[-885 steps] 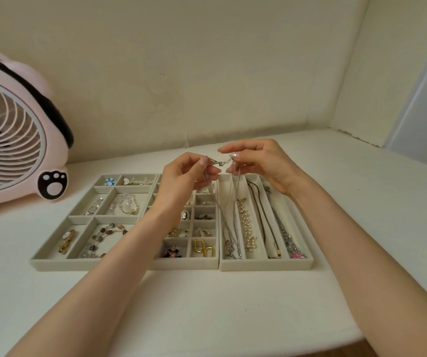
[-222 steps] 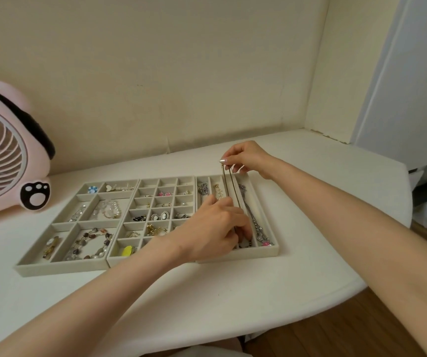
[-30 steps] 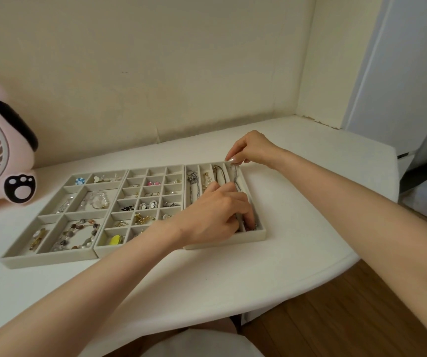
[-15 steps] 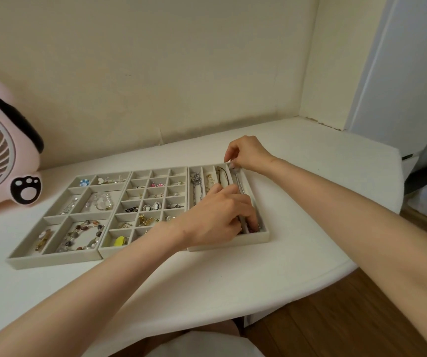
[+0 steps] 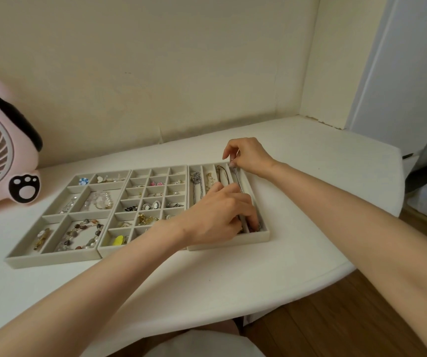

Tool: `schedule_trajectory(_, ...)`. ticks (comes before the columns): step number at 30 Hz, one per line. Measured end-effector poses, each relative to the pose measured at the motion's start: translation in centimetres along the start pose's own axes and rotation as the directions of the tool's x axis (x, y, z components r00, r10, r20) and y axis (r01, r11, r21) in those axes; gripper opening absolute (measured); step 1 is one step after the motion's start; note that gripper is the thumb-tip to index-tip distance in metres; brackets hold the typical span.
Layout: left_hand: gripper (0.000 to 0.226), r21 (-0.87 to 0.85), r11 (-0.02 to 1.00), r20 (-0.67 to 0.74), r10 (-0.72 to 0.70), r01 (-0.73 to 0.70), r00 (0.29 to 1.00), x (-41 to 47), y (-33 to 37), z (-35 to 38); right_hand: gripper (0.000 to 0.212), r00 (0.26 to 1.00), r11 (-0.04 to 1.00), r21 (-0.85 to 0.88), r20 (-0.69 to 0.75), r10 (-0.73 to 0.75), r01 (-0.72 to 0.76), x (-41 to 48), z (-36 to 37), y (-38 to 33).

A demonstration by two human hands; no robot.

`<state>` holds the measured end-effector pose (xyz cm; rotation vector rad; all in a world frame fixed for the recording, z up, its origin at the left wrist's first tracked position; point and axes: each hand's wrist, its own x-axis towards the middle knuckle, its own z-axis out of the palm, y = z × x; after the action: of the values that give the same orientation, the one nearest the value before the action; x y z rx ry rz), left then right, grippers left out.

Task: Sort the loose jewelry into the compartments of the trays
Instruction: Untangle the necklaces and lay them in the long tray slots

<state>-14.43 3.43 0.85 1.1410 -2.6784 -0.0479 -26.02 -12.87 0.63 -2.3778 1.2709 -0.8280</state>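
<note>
The right hand (image 5: 248, 155) pinches the silver chain (image 5: 238, 179); nearer than that grip, the left hand (image 5: 220, 215) seems clamped on its lower end.

Left grip (image 5: 217, 215) and right grip (image 5: 248, 155): bare. Left forearm (image 5: 104, 274) and right forearm (image 5: 361, 222): bare to the frame edge. Lap: covered by a pale, whitish garment (image 5: 202, 343) at the lower frame edge.
</note>
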Motion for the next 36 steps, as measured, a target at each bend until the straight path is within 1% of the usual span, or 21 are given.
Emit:
schedule_trajectory(9, 0.045, 0.009, 1.000, 0.004, -0.007, 0.007, 1.000, 0.0, 0.0, 0.0, 0.029, 1.000, 0.999, 0.030, -0.007, -0.010, 0.010, -0.1, 0.0, 0.2)
schedule_trajectory(14, 0.045, 0.020, 1.000, 0.002, 0.002, -0.002, 1.000, 0.0, 0.0, 0.0, 0.034, 1.000, 0.997, 0.071, -0.001, 0.018, -0.018, 0.0, -0.2, 0.2)
schedule_trajectory(17, 0.043, 0.010, 1.000, 0.002, 0.002, -0.002, 1.000, 0.0, -0.1, 0.0, 0.033, 1.000, 0.997, 0.078, -0.018, 0.020, -0.019, 0.1, -0.4, 0.2)
schedule_trajectory(21, 0.043, 0.013, 1.000, -0.006, 0.010, -0.010, 1.000, -0.1, -0.1, 0.1, 0.032, 0.997, 0.995, 0.080, -0.045, 0.067, -0.063, 0.3, -0.8, 0.0)
schedule_trajectory(27, 0.044, 0.006, 1.000, -0.011, 0.006, -0.006, 1.000, -0.1, -0.1, 0.1, 0.032, 0.986, 0.952, 0.269, -0.040, 0.161, -0.145, 0.8, -1.4, -0.1)
schedule_trajectory(30, 0.044, 0.006, 1.000, -0.012, 0.006, -0.006, 1.000, -0.1, -0.1, 0.2, 0.031, 0.979, 0.911, 0.368, -0.013, 0.205, -0.185, 0.7, -1.7, -0.4)
schedule_trajectory(36, 0.043, 0.021, 1.000, -0.011, 0.016, -0.015, 1.000, -0.1, -0.1, 0.2, 0.032, 0.972, 0.868, 0.442, 0.043, 0.232, -0.227, 0.6, -2.1, -0.4)
